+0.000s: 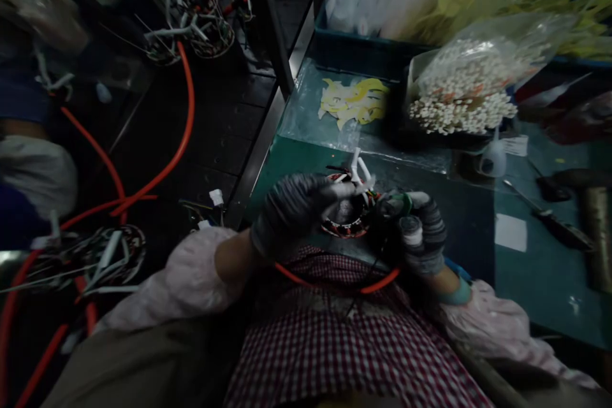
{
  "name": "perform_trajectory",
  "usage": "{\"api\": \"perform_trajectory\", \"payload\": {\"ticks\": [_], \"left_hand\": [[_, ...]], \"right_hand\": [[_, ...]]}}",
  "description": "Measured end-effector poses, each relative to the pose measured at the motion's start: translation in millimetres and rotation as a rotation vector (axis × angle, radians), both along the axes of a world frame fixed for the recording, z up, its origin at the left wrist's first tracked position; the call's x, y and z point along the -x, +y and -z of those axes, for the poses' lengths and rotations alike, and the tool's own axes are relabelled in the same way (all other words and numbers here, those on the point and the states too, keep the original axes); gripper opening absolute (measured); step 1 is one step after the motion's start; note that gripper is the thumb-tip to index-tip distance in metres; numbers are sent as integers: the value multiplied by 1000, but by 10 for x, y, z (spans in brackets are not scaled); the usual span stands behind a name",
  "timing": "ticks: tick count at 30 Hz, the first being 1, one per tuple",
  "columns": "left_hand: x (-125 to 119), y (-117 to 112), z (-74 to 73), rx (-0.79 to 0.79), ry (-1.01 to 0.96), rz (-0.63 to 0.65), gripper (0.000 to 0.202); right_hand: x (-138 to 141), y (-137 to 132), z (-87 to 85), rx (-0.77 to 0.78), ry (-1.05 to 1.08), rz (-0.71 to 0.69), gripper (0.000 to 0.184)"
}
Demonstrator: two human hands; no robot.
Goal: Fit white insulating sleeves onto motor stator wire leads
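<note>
A ring-shaped motor stator (345, 229) with a dark centre and laced windings lies in front of my body. White insulating sleeves (356, 162) and coloured wires rise from its far side. My left hand (296, 207), in a grey striped glove, reaches over the ring from the left, its fingertips closed at a white sleeve. To the right of the ring, my right hand (421, 229) is curled, with white coverings on the thumb and finger. Dark wires run near its fingers; shadow and blur hide what is pinched there.
Yellow cut pieces (354, 102) lie on plastic beyond the stator. A bag of small white parts (468, 89) stands behind on the right, near a screwdriver (549, 217) and a hammer (597, 229). Several wired stators (210, 32) and orange tubes (189, 102) occupy the dark left side, beside a metal post (268, 19).
</note>
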State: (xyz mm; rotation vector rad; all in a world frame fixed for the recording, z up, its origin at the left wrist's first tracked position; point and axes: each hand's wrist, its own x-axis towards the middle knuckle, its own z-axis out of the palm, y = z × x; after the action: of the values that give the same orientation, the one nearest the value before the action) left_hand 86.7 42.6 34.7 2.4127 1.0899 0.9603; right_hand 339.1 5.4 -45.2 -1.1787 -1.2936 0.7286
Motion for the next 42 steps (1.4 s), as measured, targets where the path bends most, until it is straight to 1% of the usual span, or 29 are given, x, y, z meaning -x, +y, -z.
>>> {"api": "perform_trajectory", "payload": {"ticks": [1, 2, 3, 5, 7, 8, 11, 14, 16, 18, 20, 21, 23, 24, 25, 26, 28, 29, 30, 31, 32, 33, 34, 35, 36, 37, 38, 40, 42], "left_hand": [[3, -162, 95, -21, 79, -31, 31], [-5, -281, 190, -25, 143, -22, 33], [-22, -357, 274, -6, 210, -7, 34], [-68, -398, 380, 57, 323, 22, 33], [-103, -355, 408, 101, 384, 26, 27], [-111, -328, 406, 101, 383, 16, 24], [-96, -326, 405, 28, 327, 21, 24], [-67, -469, 468, -132, 316, -5, 31], [-53, -590, 547, -216, 360, -23, 36], [-29, -672, 636, -257, 399, -1, 37], [24, -684, 705, -283, 368, 42, 33], [65, -665, 722, -289, 329, 74, 30], [164, -590, 705, -277, 190, 174, 25], [216, -539, 673, -229, 94, 222, 23], [264, -480, 630, -146, -23, 241, 22], [304, -410, 582, -48, -153, 224, 21], [355, -230, 505, 138, -373, 99, 22], [363, -119, 487, 223, -414, 28, 25], [360, 2, 486, 293, -402, -17, 31], [348, 123, 502, 378, -341, -32, 42], [327, 233, 532, 484, -242, 12, 57], [301, 319, 569, 586, -174, 85, 75], [271, 373, 609, 682, -152, 187, 91], [242, 389, 645, 753, -166, 292, 104], [215, 370, 675, 797, -214, 380, 111], [194, 321, 697, 814, -278, 440, 115], [178, 254, 710, 803, -336, 469, 115], [161, 108, 718, 738, -409, 452, 112], [153, -1, 711, 697, -423, 438, 104]], "right_hand": [[2, 7, -26, 14, 9, 14, 38], [5, 14, -49, 16, 18, 27, 38], [10, 21, -68, 15, 20, 41, 38], [25, 31, -91, 3, 7, 61, 37], [44, 34, -100, -28, -2, 62, 34], [52, 34, -102, -45, 2, 60, 32], [54, 33, -115, -61, 16, 45, 32], [4, 50, -164, -41, -51, -79, 33], [-28, 75, -217, -52, -109, -210, 27], [-14, 100, -275, -123, -227, -343, 18], [70, 106, -324, -217, -449, -442, 17], [136, 97, -341, -252, -586, -459, 19], [287, 59, -361, -263, -848, -425, 24], [358, 38, -364, -247, -956, -395, 26], [419, 20, -364, -230, -1047, -368, 27], [463, 9, -361, -223, -1114, -345, 28], [504, 14, -351, -232, -1164, -337, 27], [503, 27, -347, -246, -1153, -348, 25], [493, 41, -343, -257, -1129, -359, 23], [479, 50, -340, -258, -1099, -373, 22], [463, 47, -336, -251, -1071, -383, 21], [450, 28, -329, -237, -1051, -381, 21], [440, -10, -319, -222, -1038, -360, 21], [434, -67, -304, -205, -1024, -327, 21], [432, -140, -283, -195, -1003, -286, 22], [435, -223, -258, -194, -975, -247, 24], [440, -310, -230, -203, -941, -218, 25], [455, -465, -176, -219, -864, -192, 29], [471, -567, -141, -235, -803, -165, 29]]}}
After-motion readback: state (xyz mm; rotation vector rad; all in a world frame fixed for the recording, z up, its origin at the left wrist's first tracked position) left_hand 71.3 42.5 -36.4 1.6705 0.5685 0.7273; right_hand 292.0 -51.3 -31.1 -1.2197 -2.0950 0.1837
